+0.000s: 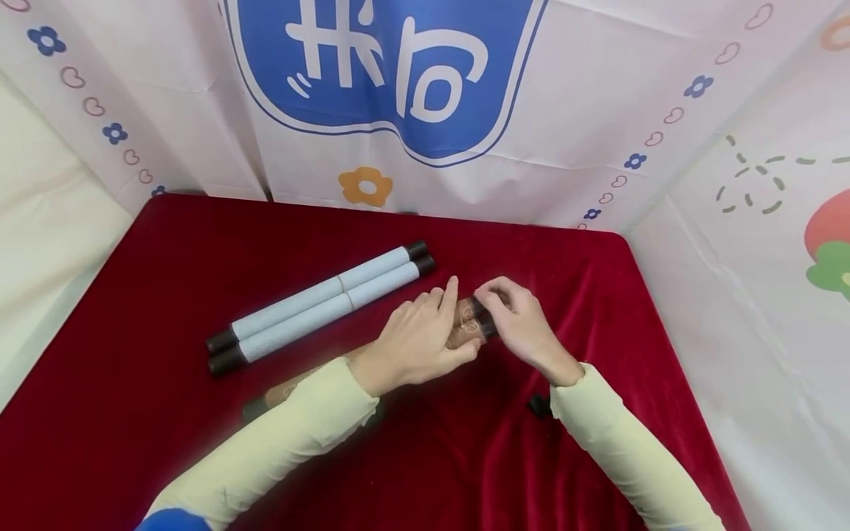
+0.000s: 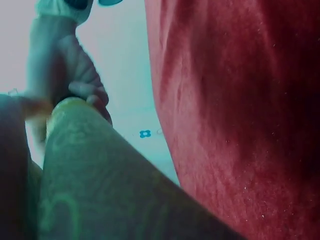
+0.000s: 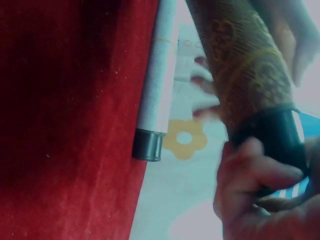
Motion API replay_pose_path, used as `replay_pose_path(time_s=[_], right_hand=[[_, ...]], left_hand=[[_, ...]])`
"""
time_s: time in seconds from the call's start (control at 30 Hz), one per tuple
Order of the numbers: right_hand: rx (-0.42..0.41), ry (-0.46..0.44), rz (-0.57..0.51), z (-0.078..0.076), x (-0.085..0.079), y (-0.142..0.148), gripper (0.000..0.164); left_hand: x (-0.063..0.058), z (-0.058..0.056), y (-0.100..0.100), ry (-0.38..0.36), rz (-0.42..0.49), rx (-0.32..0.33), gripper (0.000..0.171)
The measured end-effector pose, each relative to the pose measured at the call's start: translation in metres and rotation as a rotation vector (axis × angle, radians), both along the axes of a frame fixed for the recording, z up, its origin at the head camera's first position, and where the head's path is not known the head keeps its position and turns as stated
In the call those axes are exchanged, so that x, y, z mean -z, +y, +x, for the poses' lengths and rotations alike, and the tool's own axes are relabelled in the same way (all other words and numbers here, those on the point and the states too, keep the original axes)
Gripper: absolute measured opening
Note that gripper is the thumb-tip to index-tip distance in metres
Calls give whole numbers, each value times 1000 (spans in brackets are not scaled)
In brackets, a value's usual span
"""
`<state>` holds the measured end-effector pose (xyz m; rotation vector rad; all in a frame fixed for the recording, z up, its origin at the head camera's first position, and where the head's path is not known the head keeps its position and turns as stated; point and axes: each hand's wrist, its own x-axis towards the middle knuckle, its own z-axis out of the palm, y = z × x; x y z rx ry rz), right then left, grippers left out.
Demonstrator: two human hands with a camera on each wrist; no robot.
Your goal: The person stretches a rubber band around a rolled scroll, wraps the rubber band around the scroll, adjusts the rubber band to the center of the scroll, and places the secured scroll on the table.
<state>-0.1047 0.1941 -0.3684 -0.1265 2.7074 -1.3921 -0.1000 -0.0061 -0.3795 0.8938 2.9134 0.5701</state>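
Observation:
Two brown patterned scrolls (image 1: 465, 333) with dark ends lie side by side at a slant over the table. Across them, near their right end, is my left hand (image 1: 415, 335), fingers on the far side and thumb on the near side, holding them. My right hand (image 1: 521, 317) grips the black end (image 3: 275, 137) of the scrolls with curled fingers. Around the brown roll, a thin yellowish band (image 3: 252, 62) shows in the right wrist view. The left palm and forearm hide much of the scrolls' length.
Beyond the hands, two pale blue scrolls (image 1: 319, 306) with black ends lie together, tied by a thin band (image 1: 347, 292). Red velvet (image 1: 531, 472) covers the table. A small black object (image 1: 539, 405) shows beside the right sleeve. Printed white cloth (image 1: 584, 96) stands behind.

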Motion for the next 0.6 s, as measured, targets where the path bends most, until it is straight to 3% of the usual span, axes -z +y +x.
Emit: replay_pose_path(time_s=[0.13,0.37,0.6], right_hand=[[48,83,37,-1,3,-5,37],[77,161,76,-4,4,-8,35],[83,159,60,-5,6,-6,32]], left_hand=[[0,-7,4,-21,38,25,105],[0,-8,-2,-98,203,52,57],[2,-4,-18,-134,214,27,59]])
